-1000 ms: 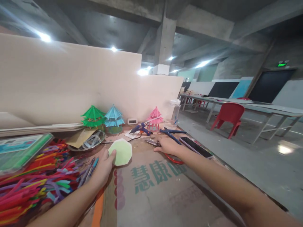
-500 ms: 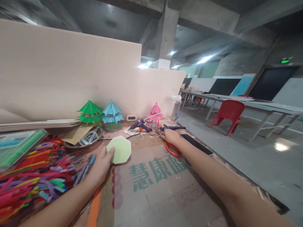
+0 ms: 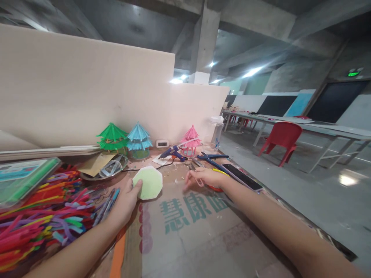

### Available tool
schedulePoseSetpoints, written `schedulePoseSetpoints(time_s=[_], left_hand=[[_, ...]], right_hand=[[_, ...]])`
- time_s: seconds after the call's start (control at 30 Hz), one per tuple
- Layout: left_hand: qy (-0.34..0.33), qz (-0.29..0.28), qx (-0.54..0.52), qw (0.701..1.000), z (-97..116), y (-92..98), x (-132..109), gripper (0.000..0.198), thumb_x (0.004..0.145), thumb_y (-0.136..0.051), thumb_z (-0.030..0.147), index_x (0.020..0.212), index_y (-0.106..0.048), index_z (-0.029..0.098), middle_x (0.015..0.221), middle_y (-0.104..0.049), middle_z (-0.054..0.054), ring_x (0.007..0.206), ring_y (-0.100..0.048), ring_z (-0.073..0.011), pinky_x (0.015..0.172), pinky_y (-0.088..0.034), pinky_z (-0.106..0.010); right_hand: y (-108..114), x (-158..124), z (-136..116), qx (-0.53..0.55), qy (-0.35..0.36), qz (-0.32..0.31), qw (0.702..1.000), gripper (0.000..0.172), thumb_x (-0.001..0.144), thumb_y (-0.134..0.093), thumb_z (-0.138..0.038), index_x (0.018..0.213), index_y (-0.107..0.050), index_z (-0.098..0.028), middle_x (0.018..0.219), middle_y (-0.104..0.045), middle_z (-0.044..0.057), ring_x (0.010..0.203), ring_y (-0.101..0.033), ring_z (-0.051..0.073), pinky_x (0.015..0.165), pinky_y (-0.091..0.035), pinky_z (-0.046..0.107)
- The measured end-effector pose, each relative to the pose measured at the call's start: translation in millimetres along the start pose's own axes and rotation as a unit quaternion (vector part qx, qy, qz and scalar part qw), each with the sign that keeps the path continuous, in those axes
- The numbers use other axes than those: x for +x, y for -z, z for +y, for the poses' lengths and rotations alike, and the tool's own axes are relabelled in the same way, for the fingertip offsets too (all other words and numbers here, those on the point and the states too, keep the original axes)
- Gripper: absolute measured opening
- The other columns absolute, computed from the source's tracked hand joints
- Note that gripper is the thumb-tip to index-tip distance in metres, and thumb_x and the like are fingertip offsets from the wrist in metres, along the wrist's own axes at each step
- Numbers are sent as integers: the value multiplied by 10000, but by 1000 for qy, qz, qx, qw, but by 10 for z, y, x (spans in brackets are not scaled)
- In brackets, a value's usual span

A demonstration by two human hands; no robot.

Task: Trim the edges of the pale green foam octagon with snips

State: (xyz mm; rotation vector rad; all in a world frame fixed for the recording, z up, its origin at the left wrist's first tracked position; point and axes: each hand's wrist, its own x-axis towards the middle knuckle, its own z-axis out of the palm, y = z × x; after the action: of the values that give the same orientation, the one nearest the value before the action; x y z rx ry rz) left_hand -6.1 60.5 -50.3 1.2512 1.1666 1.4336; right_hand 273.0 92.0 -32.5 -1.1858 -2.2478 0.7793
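My left hand (image 3: 129, 199) pinches a pale green octagonal piece with white edges (image 3: 148, 183) between thumb and fingers, above the cardboard's left part. My right hand (image 3: 203, 178) is over the printed cardboard (image 3: 185, 235), its fingers bent, apart and slightly blurred; I see nothing clearly held in them. Just beneath its wrist show an orange-red loop handle (image 3: 215, 189) and a yellow strip (image 3: 220, 172), mostly covered by the hand and forearm. Beyond the fingers lie blue-handled pliers (image 3: 213, 156) and a blue glue gun (image 3: 177, 153).
Green (image 3: 112, 136), blue (image 3: 139, 138) and pink (image 3: 191, 136) paper-roofed models stand by the partition. Colourful pipe cleaners (image 3: 37, 227) crowd the left, beside a metal dish (image 3: 101, 177). Along the right edge are a phone (image 3: 242, 177) and a clear bottle (image 3: 216, 133). A red chair (image 3: 281, 141) stands beyond.
My right hand has drawn back from the tools at the rear right, leftward and nearer over the cardboard. The left hand keeps the green octagon in about the same place.
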Motion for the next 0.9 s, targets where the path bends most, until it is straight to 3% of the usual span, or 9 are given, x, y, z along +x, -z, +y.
schedulePoseSetpoints(time_s=[0.13, 0.3, 0.43, 0.5, 0.53, 0.6, 0.73, 0.83, 0.9], left_hand=[[10, 3, 4, 1000, -39, 30, 30, 506, 583, -705, 517, 911, -623, 139, 822, -655, -49, 790, -577, -218, 723, -452, -322], [28, 5, -29, 999, -11, -6, 18, 581, 547, -711, 540, 953, -604, 139, 836, -645, -41, 779, -573, -206, 724, -452, -324], [53, 4, -55, 997, 60, -51, -21, 578, 517, -721, 526, 941, -590, 155, 834, -643, -29, 767, -574, -198, 704, -449, -315], [53, 1, -55, 997, 90, -63, -34, 565, 506, -724, 523, 912, -588, 154, 821, -644, -30, 762, -574, -199, 705, -446, -316], [51, 0, -51, 997, 99, -66, -36, 567, 498, -727, 526, 901, -589, 152, 813, -644, -29, 760, -572, -200, 704, -444, -316], [46, 4, -41, 998, 102, -65, -31, 587, 480, -732, 537, 898, -592, 150, 804, -643, -26, 761, -568, -201, 700, -441, -312], [40, 6, -27, 999, 65, -44, -8, 640, 487, -717, 575, 943, -597, 142, 830, -649, -33, 766, -564, -200, 697, -441, -308], [26, 1, -7, 1000, 45, -28, -1, 623, 524, -701, 578, 953, -601, 138, 889, -651, -51, 803, -568, -207, 724, -440, -314], [24, -5, -3, 1000, 51, -29, -5, 618, 530, -700, 573, 960, -598, 141, 897, -651, -51, 805, -572, -207, 733, -440, -317]], right_hand=[[58, -69, -26, 185, -20, 13, 982, 548, 945, -183, -489, 864, -586, -126, 890, -688, 135, 732, -657, 197, 606, -488, 304], [-72, 164, -72, 159, -33, 31, 986, 460, 839, -452, -566, 689, -575, -149, 848, -659, 73, 700, -579, 156, 582, -419, 244], [-316, 124, -242, 189, -8, -90, 978, 548, 729, -525, -675, 579, -518, -148, 687, -651, 55, 532, -504, 109, 510, -372, 223], [-368, -5, -300, 277, 24, -285, 918, 608, 700, -466, -753, 590, -482, -155, 721, -667, 100, 526, -527, 131, 501, -372, 241], [-360, -72, -308, 318, 30, -306, 897, 619, 700, -428, -776, 590, -451, -167, 735, -673, 117, 559, -562, 156, 524, -390, 259], [-286, -183, -283, 355, 20, -205, 912, 593, 740, -383, -759, 593, -413, -185, 780, -681, 129, 640, -608, 193, 584, -419, 293], [-105, -353, -161, 164, -45, 85, 982, 506, 776, -466, -652, 601, -492, -178, 1033, -652, 114, 807, -596, 186, 727, -418, 311], [-84, -548, -130, 149, -57, 51, 986, 516, 748, -511, -657, 590, -534, -167, 1060, -650, 127, 746, -594, 172, 700, -427, 301], [-70, -698, -151, 240, -50, -108, 964, 537, 776, -463, -671, 594, -503, -167, 964, -678, 135, 715, -613, 179, 647, -443, 294]])
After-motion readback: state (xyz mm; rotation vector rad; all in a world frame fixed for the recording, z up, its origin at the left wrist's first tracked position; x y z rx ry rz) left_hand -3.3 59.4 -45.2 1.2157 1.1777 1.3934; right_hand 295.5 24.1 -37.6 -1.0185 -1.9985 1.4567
